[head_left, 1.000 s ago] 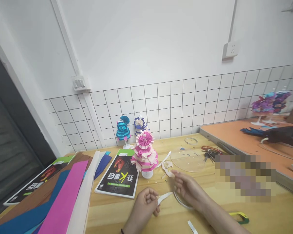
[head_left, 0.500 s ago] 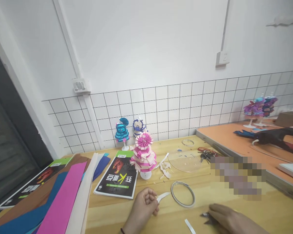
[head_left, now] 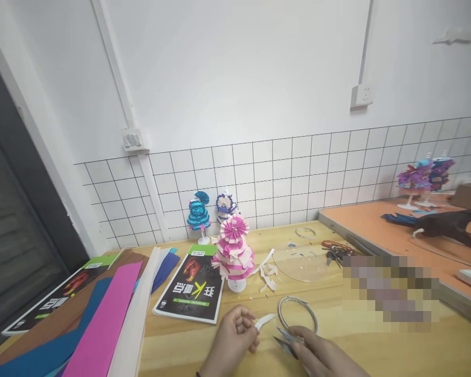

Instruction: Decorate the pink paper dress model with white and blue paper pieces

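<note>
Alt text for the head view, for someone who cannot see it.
The left hand pinches a white paper strip over a wooden table while the right hand holds scissors beside it. A tape ring lies just beyond; a pink paper tree and a book are farther back.

Bright, even light; soft shadows, bowed edges, one pixelated patch.

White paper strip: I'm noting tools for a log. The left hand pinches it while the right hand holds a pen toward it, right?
No: in the head view the right hand holds scissors, not a pen. The left hand does pinch the white paper strip.
</note>
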The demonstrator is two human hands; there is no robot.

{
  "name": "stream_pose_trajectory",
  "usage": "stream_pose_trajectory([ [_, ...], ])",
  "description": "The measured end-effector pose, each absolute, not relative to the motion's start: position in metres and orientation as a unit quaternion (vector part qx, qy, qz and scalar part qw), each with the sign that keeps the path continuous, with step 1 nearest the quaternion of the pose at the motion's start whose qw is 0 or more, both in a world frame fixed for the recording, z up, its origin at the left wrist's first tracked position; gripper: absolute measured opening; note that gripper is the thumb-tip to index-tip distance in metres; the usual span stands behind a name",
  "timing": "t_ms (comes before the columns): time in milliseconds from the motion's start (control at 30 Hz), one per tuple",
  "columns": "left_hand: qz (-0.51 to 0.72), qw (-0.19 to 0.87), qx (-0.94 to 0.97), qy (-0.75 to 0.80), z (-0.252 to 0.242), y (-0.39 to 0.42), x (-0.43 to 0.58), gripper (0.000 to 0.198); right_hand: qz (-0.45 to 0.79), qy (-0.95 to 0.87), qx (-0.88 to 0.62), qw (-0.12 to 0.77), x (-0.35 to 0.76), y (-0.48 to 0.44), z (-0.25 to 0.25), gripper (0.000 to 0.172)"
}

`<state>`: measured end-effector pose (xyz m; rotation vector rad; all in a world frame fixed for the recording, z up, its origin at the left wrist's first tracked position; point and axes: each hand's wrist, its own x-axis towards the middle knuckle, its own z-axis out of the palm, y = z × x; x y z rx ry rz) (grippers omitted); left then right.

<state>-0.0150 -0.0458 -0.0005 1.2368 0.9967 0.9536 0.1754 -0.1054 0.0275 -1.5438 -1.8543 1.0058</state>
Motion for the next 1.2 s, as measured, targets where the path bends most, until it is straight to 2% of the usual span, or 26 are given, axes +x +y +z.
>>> stream_pose_trajectory([
  [267,0.408,0.599,0.537,0.432,-0.007,-0.042,-0.014,0.031,0.254,-0.749,-0.590,0.163,0.159,-0.082,0.032,0.028],
  [467,0.392,0.599,0.550,0.430,-0.006,-0.044,-0.014,0.028,0.221,-0.771,-0.587,0.112,0.151,-0.080,0.040,0.023],
  [733,0.371,0.595,0.573,0.424,-0.004,-0.046,-0.016,0.019,0.188,-0.781,-0.588,0.094,0.144,-0.077,0.045,0.023],
  [1200,0.365,0.595,0.578,0.423,-0.005,-0.045,-0.016,0.020,0.170,-0.788,-0.584,0.094,0.144,-0.077,0.048,0.026],
])
